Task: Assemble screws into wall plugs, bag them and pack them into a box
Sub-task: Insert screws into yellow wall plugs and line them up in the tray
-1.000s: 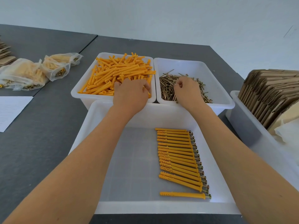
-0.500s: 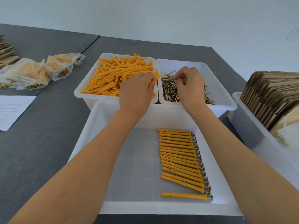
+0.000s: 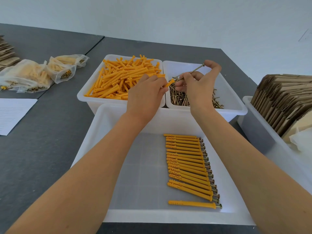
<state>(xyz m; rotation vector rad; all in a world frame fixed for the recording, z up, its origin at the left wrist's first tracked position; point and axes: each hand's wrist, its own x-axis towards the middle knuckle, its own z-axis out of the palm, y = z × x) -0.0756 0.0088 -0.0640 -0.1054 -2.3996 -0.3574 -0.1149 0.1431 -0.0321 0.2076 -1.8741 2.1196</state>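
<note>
The left hand (image 3: pixel 146 97) is curled round a single orange plastic wall plug (image 3: pixel 169 83), whose flared open end pokes out toward the right. The right hand (image 3: pixel 199 86) pinches a long brass-coloured screw (image 3: pixel 189 73) between thumb and fingertips, head up and back, tip slanting down toward the plug's mouth. The two hands are close together above the seam between the white bin of loose orange plugs (image 3: pixel 87 98) and the white bin of loose screws (image 3: pixel 236 105); the tip appears just short of the opening, though contact cannot be told.

The step in hand looks to be seating the screw. To do it well, the person would line the shaft up with the plug's axis before pushing, steady the plug near its mouth, and stop with the head left proud, as on the row of finished plug-and-screw pairs (image 3: pixel 189 166) in the large white tray (image 3: pixel 94 132) nearest the person. Filled clear bags (image 3: pixel 33 75) lie on the grey table (image 3: pixel 50 132) at left; flat cardboard boxes (image 3: pixel 283 98) stand at right.
</note>
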